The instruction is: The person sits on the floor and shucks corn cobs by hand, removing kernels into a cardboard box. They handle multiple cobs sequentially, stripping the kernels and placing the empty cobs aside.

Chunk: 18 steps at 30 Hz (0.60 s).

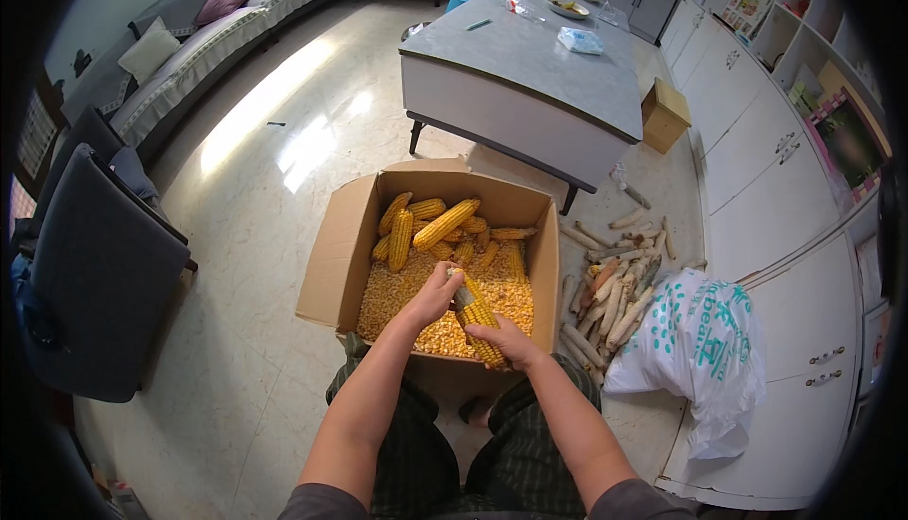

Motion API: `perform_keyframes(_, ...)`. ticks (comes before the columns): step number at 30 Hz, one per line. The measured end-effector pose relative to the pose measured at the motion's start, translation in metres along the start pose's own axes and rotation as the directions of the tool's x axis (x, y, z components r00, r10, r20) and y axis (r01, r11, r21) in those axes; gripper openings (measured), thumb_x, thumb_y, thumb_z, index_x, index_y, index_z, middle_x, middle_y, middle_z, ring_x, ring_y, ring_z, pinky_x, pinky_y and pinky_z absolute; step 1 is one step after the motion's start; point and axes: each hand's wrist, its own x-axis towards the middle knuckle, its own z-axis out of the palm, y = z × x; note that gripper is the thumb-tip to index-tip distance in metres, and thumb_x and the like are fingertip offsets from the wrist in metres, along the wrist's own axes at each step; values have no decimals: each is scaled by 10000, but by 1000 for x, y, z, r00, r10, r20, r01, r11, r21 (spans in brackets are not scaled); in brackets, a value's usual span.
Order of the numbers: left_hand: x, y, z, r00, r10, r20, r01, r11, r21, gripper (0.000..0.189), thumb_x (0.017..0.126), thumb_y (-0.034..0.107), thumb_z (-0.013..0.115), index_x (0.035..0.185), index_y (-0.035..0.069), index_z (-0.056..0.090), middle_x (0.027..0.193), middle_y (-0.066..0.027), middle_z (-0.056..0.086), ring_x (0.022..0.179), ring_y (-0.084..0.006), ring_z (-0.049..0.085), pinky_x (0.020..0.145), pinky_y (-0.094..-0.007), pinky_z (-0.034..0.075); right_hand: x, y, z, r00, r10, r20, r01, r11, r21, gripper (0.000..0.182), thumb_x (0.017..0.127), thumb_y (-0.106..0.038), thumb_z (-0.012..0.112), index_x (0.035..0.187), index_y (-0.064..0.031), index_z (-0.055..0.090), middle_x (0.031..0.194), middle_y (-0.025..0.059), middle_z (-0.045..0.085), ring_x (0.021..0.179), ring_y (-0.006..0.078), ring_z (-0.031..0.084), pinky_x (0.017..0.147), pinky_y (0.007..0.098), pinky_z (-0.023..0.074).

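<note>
An ear of dried yellow corn [479, 308] is held slantwise between both hands, above an open cardboard box [319, 250]. My left hand [434, 294] grips its upper end, where a greyish strip shows beside the kernel rows. Around the lower end, my right hand [507, 342] has its thumb across the kernels. Loose corn kernels [397, 300] cover the bottom of the box. Several whole corn ears [447, 225] lie heaped against the box's far side.
Right of the box, bare corn cobs [617, 293] lie piled on the floor beside a white plastic bag [688, 350]. A grey-topped table [511, 59] stands beyond the box. White cabinets [752, 151] line the right; a dark chair [106, 279] is at left.
</note>
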Motion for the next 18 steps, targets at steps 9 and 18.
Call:
perform_keyframes(9, 3, -9, 1, 979, 171, -112, -164, 984, 70, 417, 924, 350, 434, 1148, -1, 428, 946, -149, 552, 801, -209, 564, 654, -328, 472, 11, -1, -13, 1000, 12, -4, -11, 998, 67, 334, 833, -283, 626, 1035, -36, 526, 839, 34, 579, 652, 120, 585, 505, 244, 485)
perform_keyframes(18, 8, -9, -5, 934, 233, -270, -75, 869, 490, 392, 914, 363, 431, 969, -14, 519, 814, -244, 602, 817, -419, 564, 702, -452, 432, 20, 11, -4, 985, -154, -82, 134, 969, -209, 549, 752, -357, 707, 1107, 16, 516, 964, 65, 588, 831, 124, 553, 747, 257, 444)
